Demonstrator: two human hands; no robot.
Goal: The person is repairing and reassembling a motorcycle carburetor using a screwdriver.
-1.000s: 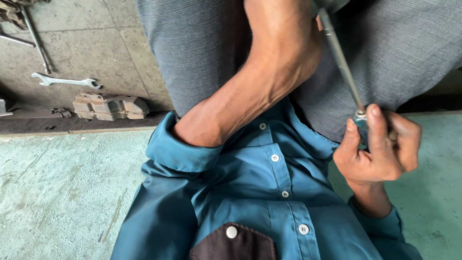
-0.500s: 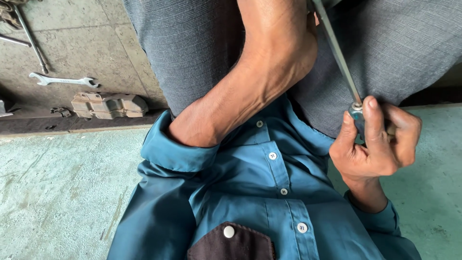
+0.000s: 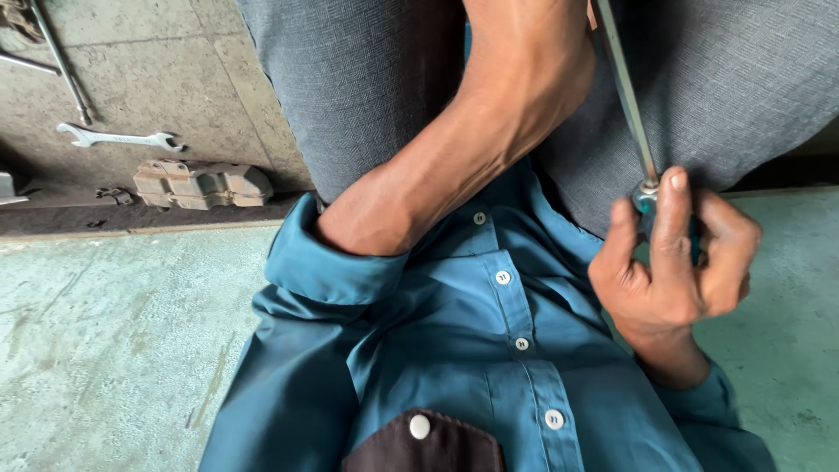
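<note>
Steel shows bright along the shaft of a long screwdriver [image 3: 627,96], which runs from the top edge of the head view down and slightly rightward to a bluish handle buried in the right hand [image 3: 677,262]. That hand is clamped on the handle, forefinger laid straight up along it and thumb pressed to its left side, the remaining fingers curled round from the right. The tip of the tool lies out of view past the top edge. The left hand [image 3: 533,52] reaches away from the camera over grey trousers [image 3: 367,79]; only the back of the hand and the wrist show, the fingers are cut off at the top, so I cannot tell whether it is closed or what it touches. The two hands are apart, the left one higher and just left of the shaft. A teal shirt [image 3: 454,350] with white buttons covers the chest, its left sleeve rolled to the elbow. To the upper left, on a lower concrete floor [image 3: 157,70], lies an open-ended spanner [image 3: 118,137], and just below it rest worn brake pads [image 3: 201,183] side by side. A pale green painted ledge [image 3: 114,350] fills the lower left.
</note>
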